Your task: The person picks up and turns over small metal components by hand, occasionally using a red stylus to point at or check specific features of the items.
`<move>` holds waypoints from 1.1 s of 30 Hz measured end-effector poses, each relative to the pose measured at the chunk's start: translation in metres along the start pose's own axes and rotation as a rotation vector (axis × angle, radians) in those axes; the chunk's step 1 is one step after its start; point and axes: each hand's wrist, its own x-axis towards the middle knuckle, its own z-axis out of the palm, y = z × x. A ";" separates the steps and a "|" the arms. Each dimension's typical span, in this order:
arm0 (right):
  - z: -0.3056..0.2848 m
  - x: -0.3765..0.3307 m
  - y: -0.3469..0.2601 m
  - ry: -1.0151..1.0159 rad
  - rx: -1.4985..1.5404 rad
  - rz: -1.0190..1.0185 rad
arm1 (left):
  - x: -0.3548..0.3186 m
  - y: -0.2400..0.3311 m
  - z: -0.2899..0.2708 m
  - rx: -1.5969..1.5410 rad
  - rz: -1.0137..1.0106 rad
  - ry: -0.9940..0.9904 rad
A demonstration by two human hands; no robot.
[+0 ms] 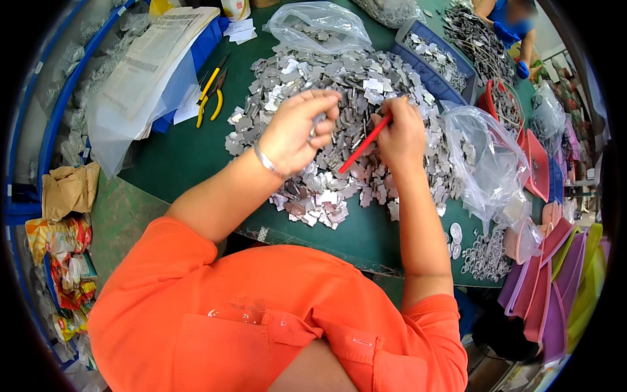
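Observation:
A wide heap of small flat silver-grey metal pieces (326, 196) covers the middle of the green table (176, 160). Over its centre, my left hand (297, 134) has its fingers curled round a small grey metal piece, mostly hidden in the palm. My right hand (401, 134) grips a thin red stick (366, 144), pen-like in shape, slanting down to the left with its lower end just above the pieces. A gap separates the two hands.
Yellow-handled pliers (210, 98) lie left of the heap, near stacked papers (147, 65). Clear plastic bags (486, 160) rest behind and right of it. A blue-grey bin (434, 68) holds more pieces. Metal rings (486, 255) lie front right. A co-worker (513, 26) works far right.

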 end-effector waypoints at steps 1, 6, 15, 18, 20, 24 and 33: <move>0.006 0.003 0.009 -0.031 -0.022 -0.004 | -0.008 -0.002 0.002 0.045 -0.008 -0.004; -0.002 -0.010 0.007 0.048 0.140 0.069 | -0.029 -0.014 -0.005 0.217 -0.004 -0.029; -0.031 -0.069 -0.051 0.050 1.204 0.570 | -0.040 -0.038 0.002 0.623 -0.029 -0.050; -0.038 -0.076 -0.057 0.085 1.135 0.576 | -0.043 -0.044 0.000 0.650 0.016 -0.079; -0.037 -0.080 -0.058 0.138 1.080 0.512 | -0.045 -0.047 -0.002 0.713 0.088 -0.114; -0.039 -0.085 -0.056 0.112 1.046 0.366 | -0.045 -0.048 -0.005 0.781 0.227 -0.178; -0.042 -0.088 -0.051 0.050 0.714 0.106 | -0.051 -0.048 0.000 0.944 0.512 -0.221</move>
